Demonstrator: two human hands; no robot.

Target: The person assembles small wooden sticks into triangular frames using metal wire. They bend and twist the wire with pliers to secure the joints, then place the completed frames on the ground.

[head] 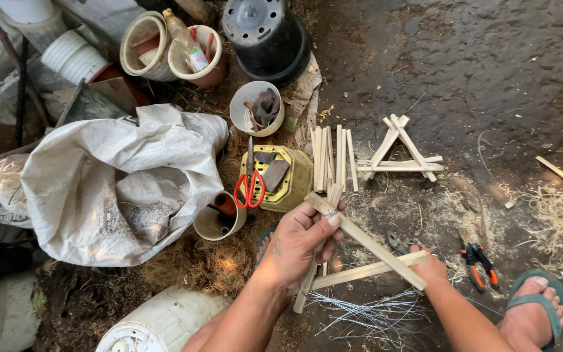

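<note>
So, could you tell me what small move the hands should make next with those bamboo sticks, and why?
Probably bind the lower corner next. The left hand pinches a top joint that seems wrapped with wire, while the right hand only props two bamboo sticks crossing unbound. Loose wire strands lie just below, and a finished triangle shows the shape.

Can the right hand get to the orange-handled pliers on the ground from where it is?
Probably yes. The pliers lie on bare ground just beside the right hand, with nothing between them. But that hand is holding a bamboo stick, so it would likely have to let go first.
</note>
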